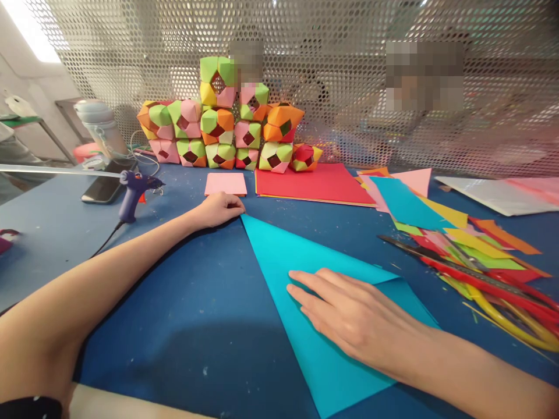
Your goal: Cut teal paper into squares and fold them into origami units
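Note:
A sheet of turquoise paper (279,273) lies on the blue table, with one part folded over the rest along a diagonal. At its far left corner, my left hand (221,209) pinches the pointed tip between thumb and fingers. My right hand (345,311) rests flat on the folded paper, its fingers stretched out toward the left. The palm covers part of the sheet. Beyond my left hand sits a small stack of pink paper squares (226,183), and a stack of red sheets (310,183) lies to its right.
Folded-paper blocks (218,125) stand piled against a perforated metal screen (349,35). Scissors (480,270) and coloured paper scraps (493,244) lie at right. A glue gun (133,195), phone (102,186) and bottle (100,128) are at left. Blurred people appear behind the screen.

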Action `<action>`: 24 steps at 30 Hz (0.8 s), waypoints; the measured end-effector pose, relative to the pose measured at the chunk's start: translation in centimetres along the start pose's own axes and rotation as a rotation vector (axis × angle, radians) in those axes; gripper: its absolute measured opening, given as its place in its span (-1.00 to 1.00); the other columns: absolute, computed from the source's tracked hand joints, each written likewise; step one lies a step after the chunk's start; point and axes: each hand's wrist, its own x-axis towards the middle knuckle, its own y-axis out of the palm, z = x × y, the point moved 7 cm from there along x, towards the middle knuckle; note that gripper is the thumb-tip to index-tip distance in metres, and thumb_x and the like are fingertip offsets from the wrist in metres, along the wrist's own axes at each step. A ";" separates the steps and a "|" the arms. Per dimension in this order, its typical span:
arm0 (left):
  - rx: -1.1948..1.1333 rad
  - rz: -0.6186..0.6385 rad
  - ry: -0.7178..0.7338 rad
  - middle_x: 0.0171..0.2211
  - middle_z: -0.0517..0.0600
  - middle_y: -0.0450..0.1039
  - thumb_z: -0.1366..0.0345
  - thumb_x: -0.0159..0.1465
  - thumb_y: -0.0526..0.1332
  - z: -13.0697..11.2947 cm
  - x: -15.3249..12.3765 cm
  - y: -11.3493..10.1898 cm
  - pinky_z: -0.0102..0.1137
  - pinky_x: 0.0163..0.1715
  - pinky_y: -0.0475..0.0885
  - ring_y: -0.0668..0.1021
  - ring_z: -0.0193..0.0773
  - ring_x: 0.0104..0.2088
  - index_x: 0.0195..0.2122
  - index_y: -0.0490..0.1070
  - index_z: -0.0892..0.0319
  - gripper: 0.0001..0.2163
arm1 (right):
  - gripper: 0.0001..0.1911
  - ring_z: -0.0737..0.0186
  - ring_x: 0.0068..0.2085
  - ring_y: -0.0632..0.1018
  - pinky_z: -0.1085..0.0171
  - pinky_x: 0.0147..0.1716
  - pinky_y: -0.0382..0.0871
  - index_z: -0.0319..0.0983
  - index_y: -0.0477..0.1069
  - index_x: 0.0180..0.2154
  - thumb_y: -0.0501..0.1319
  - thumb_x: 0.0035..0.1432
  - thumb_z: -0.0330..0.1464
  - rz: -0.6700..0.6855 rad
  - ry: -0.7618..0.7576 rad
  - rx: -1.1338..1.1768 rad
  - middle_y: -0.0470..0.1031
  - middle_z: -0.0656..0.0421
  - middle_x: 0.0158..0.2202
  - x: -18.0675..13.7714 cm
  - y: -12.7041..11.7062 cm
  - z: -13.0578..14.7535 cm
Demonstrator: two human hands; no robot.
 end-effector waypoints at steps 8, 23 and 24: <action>0.088 -0.030 0.008 -0.44 -0.01 0.52 0.22 0.23 0.15 0.0 0.1 -0.1 -0.40 -0.27 0.31 0.49 -0.28 -0.37 -0.41 0.51 0.22 -0.78 | -0.73 0.04 -0.13 0.53 0.06 -0.19 0.46 -0.35 0.49 -0.07 0.08 0.29 -0.42 -0.072 0.000 0.018 0.56 -0.02 -0.11 1.3 -1.1 -0.1; 0.102 -0.043 0.004 -0.57 -0.10 0.39 0.21 0.18 0.20 -0.2 0.2 0.0 -0.45 -0.43 0.22 0.38 -0.36 -0.50 -0.45 0.48 0.21 -0.81 | -0.68 0.03 -0.05 0.54 0.06 -0.13 0.53 -0.27 0.47 0.01 0.07 0.30 -0.41 -0.024 0.014 0.018 0.50 -0.02 0.03 1.1 -0.6 -0.3; 0.107 -0.047 0.004 -0.57 -0.10 0.38 0.22 0.18 0.20 -0.2 0.2 0.0 -0.45 -0.44 0.21 0.38 -0.36 -0.51 -0.45 0.48 0.21 -0.82 | -0.68 0.03 -0.05 0.54 0.05 -0.14 0.52 -0.27 0.47 0.01 0.07 0.30 -0.40 -0.020 0.017 0.022 0.50 -0.02 0.04 1.1 -0.6 -0.3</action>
